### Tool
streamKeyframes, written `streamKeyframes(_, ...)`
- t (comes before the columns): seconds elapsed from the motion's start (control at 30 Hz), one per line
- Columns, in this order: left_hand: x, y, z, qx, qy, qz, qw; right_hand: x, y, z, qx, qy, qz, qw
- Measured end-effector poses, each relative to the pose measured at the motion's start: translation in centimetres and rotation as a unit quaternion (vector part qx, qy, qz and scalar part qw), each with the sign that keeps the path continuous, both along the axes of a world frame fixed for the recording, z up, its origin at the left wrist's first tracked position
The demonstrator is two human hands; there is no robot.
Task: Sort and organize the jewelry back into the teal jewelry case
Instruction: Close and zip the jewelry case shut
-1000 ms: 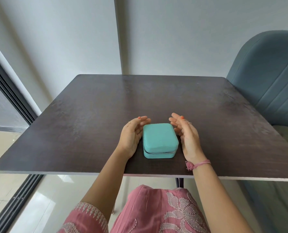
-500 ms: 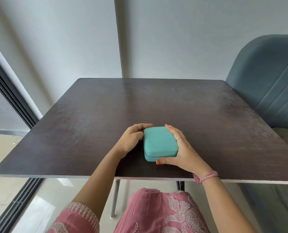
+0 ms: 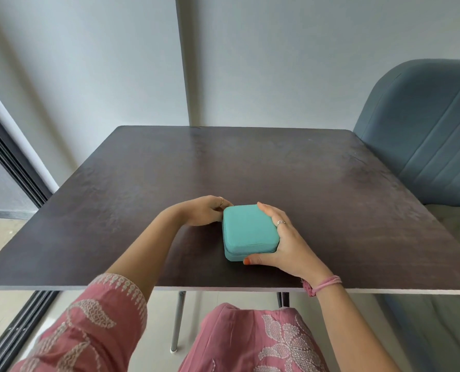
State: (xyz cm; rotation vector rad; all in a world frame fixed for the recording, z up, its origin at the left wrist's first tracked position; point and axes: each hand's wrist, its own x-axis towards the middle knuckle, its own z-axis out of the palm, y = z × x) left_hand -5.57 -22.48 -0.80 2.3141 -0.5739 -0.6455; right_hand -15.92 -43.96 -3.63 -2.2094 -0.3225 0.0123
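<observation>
A teal jewelry case (image 3: pixel 249 230) with rounded corners lies closed on the dark table (image 3: pixel 330 189), near its front edge. My right hand (image 3: pixel 285 245) wraps the case's right side, thumb on the front wall and fingers along the far right corner. At the case's far left corner, my left hand (image 3: pixel 204 210) has its fingers curled against the side; the fingertips are hidden behind the case. No loose jewelry is visible on the table; I wear a ring on each hand.
A blue-grey upholstered chair (image 3: pixel 427 135) stands against the table's right side. A grey wall rises behind the table, and a dark sliding-door frame (image 3: pixel 11 162) runs along the left. My pink embroidered clothing fills the bottom of the view.
Both hands, held open on either side of the case a second ago, have closed in on it. The right hand now wraps its right side; the left has slid toward the far left corner.
</observation>
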Motion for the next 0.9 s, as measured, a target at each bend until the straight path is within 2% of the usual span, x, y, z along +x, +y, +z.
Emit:
streamKeyframes(0.2, 0.6, 0.1, 0.2, -0.049, 0.068, 0.017, 0.996, 0.0, 0.0, 0.1, -0.001, 0.0, -0.003, 1.0)
streamKeyframes(0.43, 0.8, 1.3, -0.1, -0.093, 0.052, 0.038, 0.994, 0.0, 0.0, 0.0, -0.007, -0.006, -0.005, 1.0)
streamKeyframes(0.57, 0.6, 1.4, -0.8, -0.106, -0.002, 0.042, 0.993, 0.0, 0.0, -0.1, -0.005, -0.011, -0.009, 1.0)
streamKeyframes(0.77, -0.7, 2.0, -2.1, -0.118, -0.151, 0.055, 0.98, -0.1, 0.1, -0.1, -0.013, -0.019, -0.015, 1.0)
streamKeyframes(0.9, -2.2, 2.9, -2.1, -0.111, -0.187, 0.06, 0.974, -0.1, 0.1, -0.2, -0.009, -0.02, -0.017, 1.0)
